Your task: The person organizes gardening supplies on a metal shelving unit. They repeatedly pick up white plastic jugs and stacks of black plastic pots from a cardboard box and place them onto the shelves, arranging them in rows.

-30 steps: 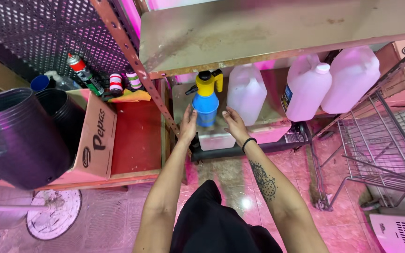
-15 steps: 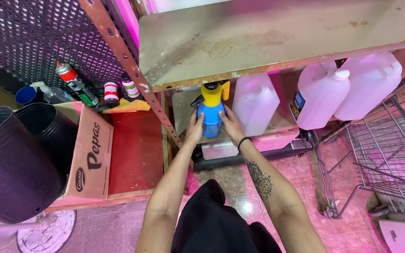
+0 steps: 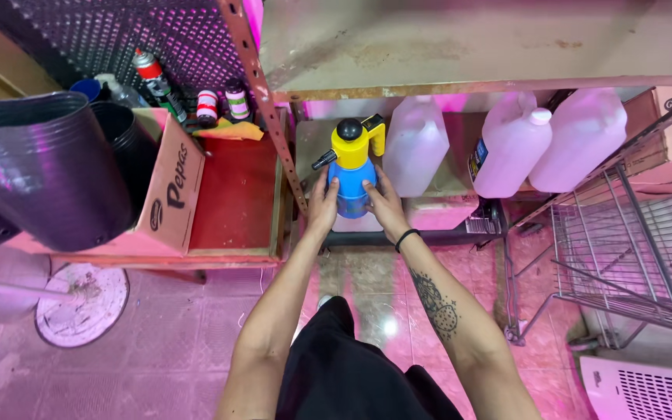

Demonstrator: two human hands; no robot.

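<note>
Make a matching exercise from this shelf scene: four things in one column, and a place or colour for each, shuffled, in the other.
Things:
1. spray bottle
2. stacked black pots
3. translucent jugs
4. wire rack

Descriptions:
A. far right, standing on the floor
B. blue body, yellow top, between both hands
C. lying sideways at far left
D. in a row under the shelf

Pairs: 1-B, 2-C, 3-D, 4-A

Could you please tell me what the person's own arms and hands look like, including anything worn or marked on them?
Both arms are bare, with no sleeves or gloves. The right hand has a thin black band around its wrist, and a dark dotted tattoo of rounded shape marks the right forearm. The left hand and its forearm show no band, ring or marking.
</note>
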